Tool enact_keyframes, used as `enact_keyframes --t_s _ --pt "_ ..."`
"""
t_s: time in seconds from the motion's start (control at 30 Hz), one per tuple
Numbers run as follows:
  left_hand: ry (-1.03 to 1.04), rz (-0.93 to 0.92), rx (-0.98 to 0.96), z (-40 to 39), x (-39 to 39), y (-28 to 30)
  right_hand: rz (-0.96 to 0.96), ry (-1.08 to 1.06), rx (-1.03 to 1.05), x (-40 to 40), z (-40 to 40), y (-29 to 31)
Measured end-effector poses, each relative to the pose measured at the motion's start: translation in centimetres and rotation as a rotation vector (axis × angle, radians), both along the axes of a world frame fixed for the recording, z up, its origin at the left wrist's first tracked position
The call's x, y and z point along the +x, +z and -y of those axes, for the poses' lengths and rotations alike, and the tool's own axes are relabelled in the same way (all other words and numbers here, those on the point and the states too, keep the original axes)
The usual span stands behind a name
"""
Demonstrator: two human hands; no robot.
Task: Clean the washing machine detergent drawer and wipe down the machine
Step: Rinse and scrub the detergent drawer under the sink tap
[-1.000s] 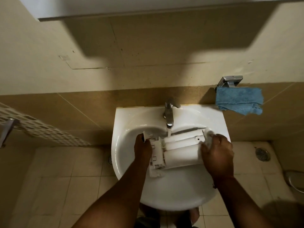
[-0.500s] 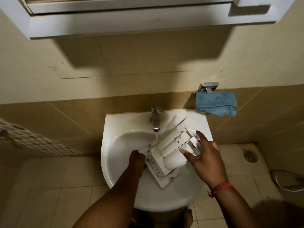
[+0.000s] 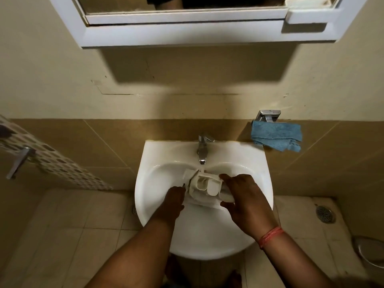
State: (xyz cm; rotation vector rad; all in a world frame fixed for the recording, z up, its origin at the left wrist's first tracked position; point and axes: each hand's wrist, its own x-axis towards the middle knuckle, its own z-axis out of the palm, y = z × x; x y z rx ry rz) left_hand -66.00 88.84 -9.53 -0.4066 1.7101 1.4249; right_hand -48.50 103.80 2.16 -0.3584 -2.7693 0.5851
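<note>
We hold the drawer (image 3: 204,187) under the tap (image 3: 202,149) in the sink (image 3: 158,163); our left hand (image 3: 173,201) and right hand (image 3: 247,197) both grip it.

A person is holding a white detergent drawer (image 3: 204,187) in a white sink (image 3: 158,163), right under the spout of the tap (image 3: 202,149), with the left hand (image 3: 173,201) gripping its near-left end and the right hand (image 3: 248,199) curling round its right side. A blue cloth (image 3: 275,135) is hanging from a metal holder (image 3: 268,115) on the tiled wall to the right, and a white-framed mirror cabinet (image 3: 187,34) is sitting above.
</note>
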Motion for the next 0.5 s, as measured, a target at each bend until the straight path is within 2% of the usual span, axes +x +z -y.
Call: enact_keyframes --t_s 0.03,0.07,0.1,0.2,0.5 --pt "0.103 0.033 0.149 0.1 0.0 0.2 -0.002 0.053 0.028 -0.2 -0.1 0.0" --pt "0.251 0.106 0.175 -0.1 -0.1 0.7 0.0 0.107 0.055 -0.5 -0.2 0.0" --pt "0.298 0.037 0.077 0.3 0.8 2.1 0.011 0.157 0.076 -0.8 -0.3 0.2" --pt "0.151 0.084 0.068 0.5 2.1 4.3 0.042 0.263 0.119 -2.6 -0.6 0.9" --pt "0.247 -0.116 0.074 2.8 3.1 7.0 0.163 0.467 0.048 -7.4 -1.3 3.3"
